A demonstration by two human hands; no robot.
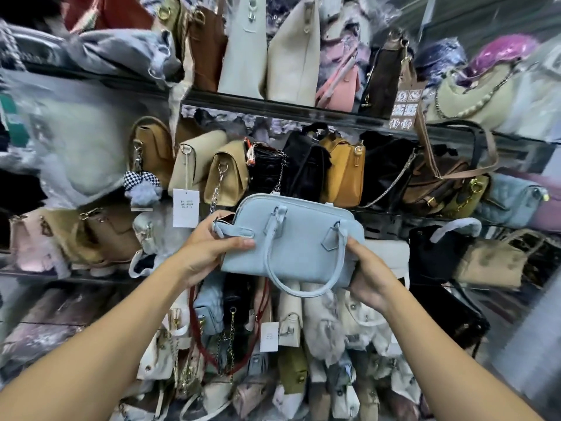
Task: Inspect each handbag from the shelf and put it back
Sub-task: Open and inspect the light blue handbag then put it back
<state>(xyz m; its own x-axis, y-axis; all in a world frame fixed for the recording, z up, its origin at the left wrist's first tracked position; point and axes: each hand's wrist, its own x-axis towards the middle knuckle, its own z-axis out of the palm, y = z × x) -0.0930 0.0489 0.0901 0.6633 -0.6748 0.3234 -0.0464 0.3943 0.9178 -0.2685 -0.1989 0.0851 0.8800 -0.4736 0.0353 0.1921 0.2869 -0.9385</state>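
Observation:
A light blue handbag (299, 235) with two looped handles is held up in front of the shelves, its broad side facing me and one handle hanging below it. My left hand (209, 247) grips its left end, thumb across the front near a small strap tab. At the bag's lower right corner, my right hand (368, 276) grips it with the thumb on the front. The bag hides part of the middle shelf (391, 217) behind it.
Glass shelves crowded with handbags fill the view: tan and mustard bags (226, 174) and black ones just behind the blue bag, cream totes (293, 60) above, white and pastel bags (321, 323) below. A paper tag (185, 208) hangs to the left.

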